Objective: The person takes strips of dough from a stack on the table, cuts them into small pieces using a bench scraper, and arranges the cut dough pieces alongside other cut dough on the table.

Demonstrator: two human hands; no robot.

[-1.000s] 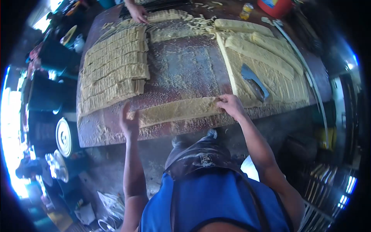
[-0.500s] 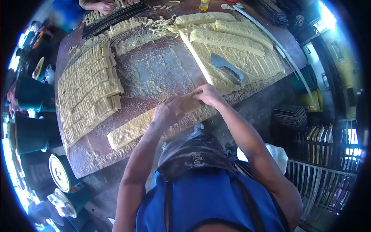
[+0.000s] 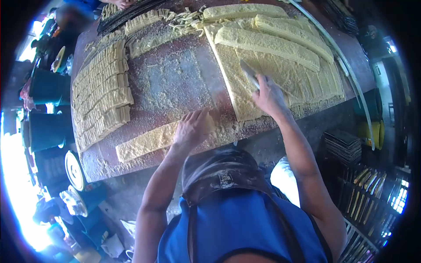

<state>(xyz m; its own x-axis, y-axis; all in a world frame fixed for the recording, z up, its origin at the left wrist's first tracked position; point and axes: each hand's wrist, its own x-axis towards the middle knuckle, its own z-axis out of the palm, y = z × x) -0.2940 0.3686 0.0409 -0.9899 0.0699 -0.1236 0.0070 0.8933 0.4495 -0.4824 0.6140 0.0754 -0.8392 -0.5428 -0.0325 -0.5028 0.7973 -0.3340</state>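
Pale strip: A crumb-dusted length [image 3: 147, 143] lies aslant along the near edge of the tabletop [image 3: 151, 115], within easy reach of the worker.
Left hand: Palm down, the left hand [image 3: 191, 129] covers the strip's right end, perhaps to steady it; whether the grip pinches or merely presses cannot be told (the fingertips are hidden).
Right hand: Above the pale sheet [image 3: 241, 98], the right hand [image 3: 268, 96] has its grip closed on a blade [image 3: 249, 72], held tilted, narrow side showing.
Pale sheet: Three thick lengths [image 3: 267, 46] rest across its far part, seemingly set back to leave the near part accessible.
Left side: Rows of short pieces [image 3: 101, 96] sit close together, likely to save room.
Far left: A co-worker's hand [image 3: 123, 3] appears beside dark trays [image 3: 127, 17].
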